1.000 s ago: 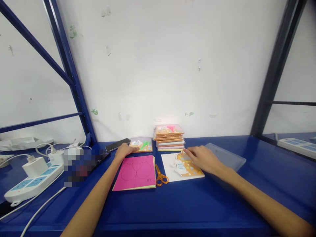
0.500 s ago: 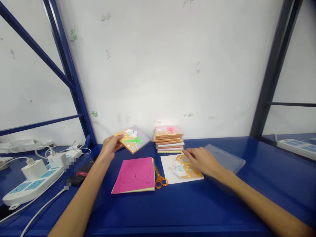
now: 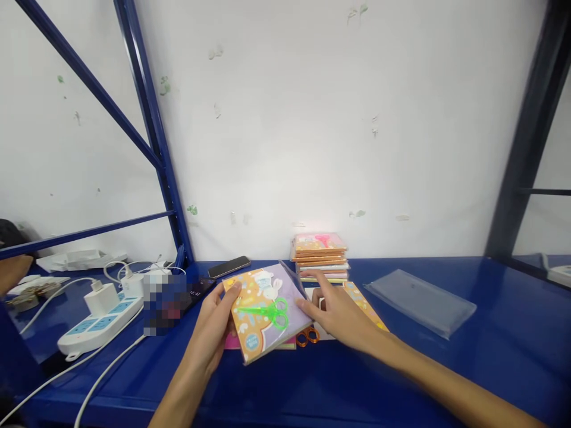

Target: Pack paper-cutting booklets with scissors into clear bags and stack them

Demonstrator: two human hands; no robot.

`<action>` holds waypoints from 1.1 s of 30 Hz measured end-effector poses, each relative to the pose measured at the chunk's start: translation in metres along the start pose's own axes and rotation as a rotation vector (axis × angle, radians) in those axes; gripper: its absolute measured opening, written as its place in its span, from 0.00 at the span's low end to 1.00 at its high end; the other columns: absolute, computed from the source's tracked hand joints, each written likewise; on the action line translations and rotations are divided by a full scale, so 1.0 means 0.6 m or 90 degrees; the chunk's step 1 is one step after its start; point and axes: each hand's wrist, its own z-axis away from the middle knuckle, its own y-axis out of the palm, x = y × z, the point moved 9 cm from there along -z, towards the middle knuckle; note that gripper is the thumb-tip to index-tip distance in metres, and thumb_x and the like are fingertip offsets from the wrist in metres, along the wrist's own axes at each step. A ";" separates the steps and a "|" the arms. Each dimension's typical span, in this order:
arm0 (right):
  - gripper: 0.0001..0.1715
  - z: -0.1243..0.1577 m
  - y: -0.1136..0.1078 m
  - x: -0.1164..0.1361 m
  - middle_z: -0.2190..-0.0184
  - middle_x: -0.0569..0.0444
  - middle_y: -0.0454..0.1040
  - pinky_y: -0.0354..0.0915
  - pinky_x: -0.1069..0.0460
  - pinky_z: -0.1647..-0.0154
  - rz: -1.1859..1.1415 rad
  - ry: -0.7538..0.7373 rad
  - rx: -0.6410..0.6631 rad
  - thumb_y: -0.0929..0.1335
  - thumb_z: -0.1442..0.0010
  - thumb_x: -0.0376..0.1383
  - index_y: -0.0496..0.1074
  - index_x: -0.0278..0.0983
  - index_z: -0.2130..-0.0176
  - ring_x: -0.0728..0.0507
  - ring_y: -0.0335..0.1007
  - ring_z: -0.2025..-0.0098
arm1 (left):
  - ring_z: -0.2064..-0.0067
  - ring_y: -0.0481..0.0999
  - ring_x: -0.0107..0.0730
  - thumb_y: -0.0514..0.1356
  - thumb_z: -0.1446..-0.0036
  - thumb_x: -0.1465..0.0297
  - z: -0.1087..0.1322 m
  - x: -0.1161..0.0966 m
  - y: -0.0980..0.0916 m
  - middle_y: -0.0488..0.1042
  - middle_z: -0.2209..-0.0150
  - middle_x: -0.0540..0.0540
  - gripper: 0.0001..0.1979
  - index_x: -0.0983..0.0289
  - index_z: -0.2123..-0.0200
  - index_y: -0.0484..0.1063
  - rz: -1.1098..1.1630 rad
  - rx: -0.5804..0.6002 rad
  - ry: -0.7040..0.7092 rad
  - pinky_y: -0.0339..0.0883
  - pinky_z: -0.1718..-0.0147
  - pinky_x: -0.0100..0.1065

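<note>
My left hand [image 3: 219,324] grips the left side of a craft paper pack [image 3: 254,291] in a clear plastic bag, thumb on top. The pack has an orange and lilac cover with a white rabbit, and green scissors [image 3: 272,312] lie under the plastic. At its right edge, my right hand [image 3: 332,306] has its thumb on the bag and its index finger by the raised clear flap. Beneath the pack show the pink sheets [image 3: 232,341], mostly hidden, and the handles of orange scissors [image 3: 308,337]. Another orange and white cover [image 3: 363,303] lies partly behind my right hand.
Several bagged packs form a stack [image 3: 321,255] against the wall. A clear plastic sleeve [image 3: 423,300] lies on the blue table [image 3: 379,386] to the right. Left are a phone [image 3: 229,267], a dark device [image 3: 196,297] and a white power strip [image 3: 96,327] with cables.
The bagged pack has come nearer and to the right in my left hand, now over the pink sheets. My right hand has left the flat cover and reached the pack. The view has shifted left.
</note>
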 end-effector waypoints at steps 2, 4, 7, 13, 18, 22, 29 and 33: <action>0.24 0.001 -0.003 -0.012 0.73 0.59 0.74 0.61 0.51 0.72 -0.026 0.008 0.000 0.64 0.33 0.43 0.61 0.42 0.40 0.44 0.70 0.75 | 0.86 0.64 0.21 0.66 0.41 0.64 -0.001 -0.004 0.002 0.71 0.81 0.47 0.15 0.65 0.53 0.73 -0.004 0.005 0.008 0.53 0.90 0.20; 0.21 0.001 -0.012 -0.022 0.71 0.60 0.75 0.62 0.52 0.73 -0.049 0.009 -0.004 0.62 0.35 0.37 0.62 0.43 0.43 0.47 0.67 0.80 | 0.86 0.64 0.20 0.67 0.42 0.64 -0.003 -0.006 0.003 0.72 0.81 0.48 0.15 0.65 0.55 0.74 -0.003 0.010 0.008 0.53 0.90 0.19; 0.16 -0.001 -0.024 -0.031 0.66 0.58 0.78 0.63 0.53 0.75 -0.067 0.006 -0.004 0.61 0.37 0.33 0.66 0.44 0.49 0.50 0.68 0.81 | 0.85 0.66 0.20 0.67 0.41 0.65 -0.002 0.000 0.007 0.74 0.79 0.49 0.13 0.66 0.57 0.74 0.012 0.022 -0.018 0.52 0.90 0.19; 0.17 -0.004 -0.006 -0.066 0.63 0.50 0.78 0.54 0.56 0.84 -0.206 0.143 0.070 0.64 0.35 0.47 0.76 0.39 0.63 0.47 0.70 0.74 | 0.84 0.71 0.25 0.66 0.39 0.65 0.002 0.031 0.031 0.77 0.78 0.52 0.13 0.67 0.55 0.75 0.033 0.076 -0.102 0.57 0.89 0.21; 0.20 0.014 0.018 -0.086 0.70 0.52 0.76 0.53 0.57 0.80 -0.412 0.286 0.154 0.73 0.42 0.51 0.77 0.37 0.66 0.51 0.64 0.74 | 0.71 0.83 0.40 0.62 0.36 0.63 0.021 0.036 0.064 0.83 0.67 0.61 0.18 0.69 0.50 0.75 0.134 0.180 -0.201 0.76 0.75 0.32; 0.24 0.021 0.024 -0.080 0.65 0.49 0.79 0.60 0.55 0.76 -0.514 0.311 0.162 0.75 0.46 0.51 0.79 0.36 0.59 0.47 0.71 0.68 | 0.66 0.84 0.38 0.62 0.37 0.64 0.044 0.015 0.077 0.83 0.61 0.62 0.17 0.68 0.49 0.76 0.155 0.224 -0.187 0.77 0.72 0.29; 0.21 0.011 0.032 -0.099 0.57 0.47 0.81 0.71 0.51 0.65 -0.590 0.315 0.122 0.73 0.43 0.45 0.78 0.37 0.53 0.42 0.77 0.58 | 0.67 0.83 0.38 0.65 0.42 0.74 0.040 0.022 0.059 0.83 0.60 0.65 0.12 0.71 0.54 0.77 0.057 0.153 -0.163 0.78 0.77 0.30; 0.16 0.003 0.021 -0.125 0.57 0.47 0.81 0.70 0.54 0.68 -0.676 0.354 0.045 0.72 0.40 0.41 0.78 0.36 0.54 0.45 0.77 0.62 | 0.72 0.81 0.31 0.60 0.40 0.79 0.029 0.002 0.042 0.83 0.58 0.65 0.14 0.71 0.51 0.78 0.087 0.150 -0.145 0.76 0.78 0.25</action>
